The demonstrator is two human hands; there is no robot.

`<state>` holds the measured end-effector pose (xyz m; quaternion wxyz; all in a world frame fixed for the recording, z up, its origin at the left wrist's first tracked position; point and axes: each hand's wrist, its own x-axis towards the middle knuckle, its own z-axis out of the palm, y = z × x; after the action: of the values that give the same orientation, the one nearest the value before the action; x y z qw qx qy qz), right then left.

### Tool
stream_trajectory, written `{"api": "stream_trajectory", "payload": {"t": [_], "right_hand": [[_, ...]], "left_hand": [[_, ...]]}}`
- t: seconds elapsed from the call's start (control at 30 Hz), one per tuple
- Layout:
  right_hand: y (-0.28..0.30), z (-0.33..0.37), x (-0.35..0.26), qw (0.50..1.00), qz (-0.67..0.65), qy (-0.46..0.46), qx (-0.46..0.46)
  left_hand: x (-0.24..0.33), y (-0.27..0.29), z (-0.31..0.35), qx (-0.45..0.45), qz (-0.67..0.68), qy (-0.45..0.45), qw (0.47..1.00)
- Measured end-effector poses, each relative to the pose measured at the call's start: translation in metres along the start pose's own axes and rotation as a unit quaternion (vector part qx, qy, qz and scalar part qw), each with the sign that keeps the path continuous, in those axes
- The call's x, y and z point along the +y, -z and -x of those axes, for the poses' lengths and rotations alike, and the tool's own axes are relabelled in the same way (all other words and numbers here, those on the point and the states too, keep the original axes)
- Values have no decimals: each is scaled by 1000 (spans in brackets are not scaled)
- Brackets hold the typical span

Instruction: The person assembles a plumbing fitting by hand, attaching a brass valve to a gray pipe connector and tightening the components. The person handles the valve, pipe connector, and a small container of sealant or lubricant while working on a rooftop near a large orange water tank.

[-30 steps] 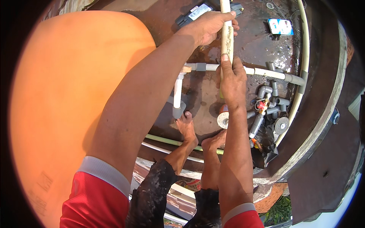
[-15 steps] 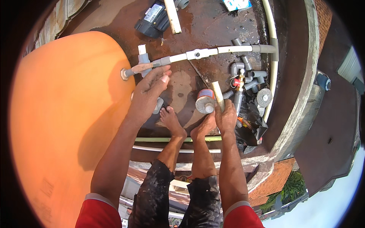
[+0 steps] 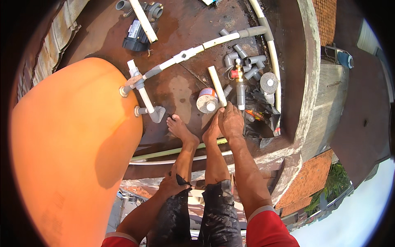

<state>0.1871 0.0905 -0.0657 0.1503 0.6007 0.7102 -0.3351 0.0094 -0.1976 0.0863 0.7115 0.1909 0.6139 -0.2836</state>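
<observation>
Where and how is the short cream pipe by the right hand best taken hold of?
Probably around the far half of the short cream pipe, from above, with thumb and fingers across its narrow sides. It is a straight, slender tube, and that half shows clear, while the can and a grey fitting flank its near half, by the right hand.

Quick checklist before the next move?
1. Right hand gripping short pipe: cannot tell; hand at its near end, contact unclear.
2. Left hand clear of pipework: ok, at the left knee.
3. Cross pipe joined to grey tee: ok.
4. Loose fittings close by: ok, piled right of short pipe.
5. Feet covered: not ok, bare.
6. Can sealed: cannot tell.
</observation>
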Motion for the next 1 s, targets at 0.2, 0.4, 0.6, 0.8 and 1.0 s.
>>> {"api": "stream_trajectory", "payload": {"t": [0.2,0.4,0.6,0.8,1.0], "right_hand": [[69,200,52,893,-111,-205,-384],[125,67,99,956,-163,-97,-223],[8,-90,88,996,66,24,53],[-15,-124,96,994,37,39,97],[72,-71,103,978,-183,94,27]], "left_hand": [[-9,41,7,-32,-117,3,993],[-39,136,-14,23,-275,-18,961],[19,219,-25,33,-307,-36,950],[44,226,-40,279,-183,-308,891],[60,198,-3,263,-103,-408,868]]}}
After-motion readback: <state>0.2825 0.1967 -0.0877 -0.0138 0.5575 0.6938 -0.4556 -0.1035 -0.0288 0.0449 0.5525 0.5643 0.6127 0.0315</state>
